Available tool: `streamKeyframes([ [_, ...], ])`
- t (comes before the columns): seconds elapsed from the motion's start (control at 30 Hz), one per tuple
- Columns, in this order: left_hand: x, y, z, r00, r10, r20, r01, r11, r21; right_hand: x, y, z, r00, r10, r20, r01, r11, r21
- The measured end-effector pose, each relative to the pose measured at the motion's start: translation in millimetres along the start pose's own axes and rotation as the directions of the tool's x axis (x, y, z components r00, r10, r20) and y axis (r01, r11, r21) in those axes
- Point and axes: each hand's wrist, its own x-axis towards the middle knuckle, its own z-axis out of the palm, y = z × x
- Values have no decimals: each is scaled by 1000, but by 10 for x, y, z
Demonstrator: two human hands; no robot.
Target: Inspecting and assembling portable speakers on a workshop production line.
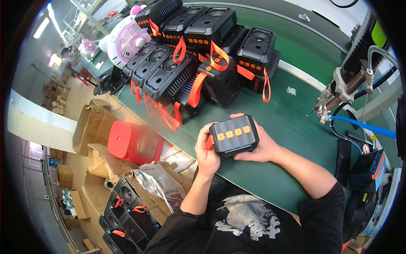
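Observation:
Between both hands, above the green worktable, I hold a black portable speaker with ridged sides and a row of orange buttons facing up. My left hand wraps its left end, next to a bit of orange strap. Around the right end curl the fingers of my right hand, partly hidden behind the body. Beyond them, several like speakers with orange wrist straps stand stacked on the table, one of them upright at the near side of the pile.
A mounted screwdriving tool with blue air hose stands at the right. Small screws lie in a little heap on the table. A pink-white fan is behind the pile. Left of the table are a red stool and a carton of speakers.

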Motion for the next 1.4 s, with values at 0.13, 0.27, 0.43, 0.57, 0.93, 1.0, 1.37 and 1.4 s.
streamKeyframes([
  [0.13, -8, 4, 3, 1000, 10, -17, -10, 1000, -19, 9, 19, 31, 1000, 10, -25, -9, 1000, 25],
  [0.27, -5, -9, -2, 1000, -4, -11, 4, 1000, -1, 5, 24, 20, 1000, 22, -8, -22, 999, 46],
  [0.43, -9, -13, -9, 1000, 13, -5, -13, 1000, -15, 9, 11, 7, 1000, -19, 10, 19, 1000, -21],
  [0.57, -7, -14, -8, 1000, 4, 2, -4, 1000, -12, -2, 9, 18, 999, 41, -2, -41, 997, 66],
  [0.93, -5, -8, -6, 1000, 3, -4, -3, 999, -37, 0, 14, 6, 1000, -26, -7, 26, 1000, -13],
  [1.0, -9, -2, -8, 1000, 10, -8, -10, 1000, -20, 6, 14, 9, 999, -33, 7, 33, 999, -19],
  [1.37, -5, 2, -15, 1000, 2, 3, -2, 1000, -29, 7, 13, 5, 1000, -29, 12, 29, 1000, 6],
  [1.4, -3, -2, -13, 1000, 15, 16, -14, 1000, -16, 1, 10, 9, 1000, -8, 3, 8, 1000, 30],
])
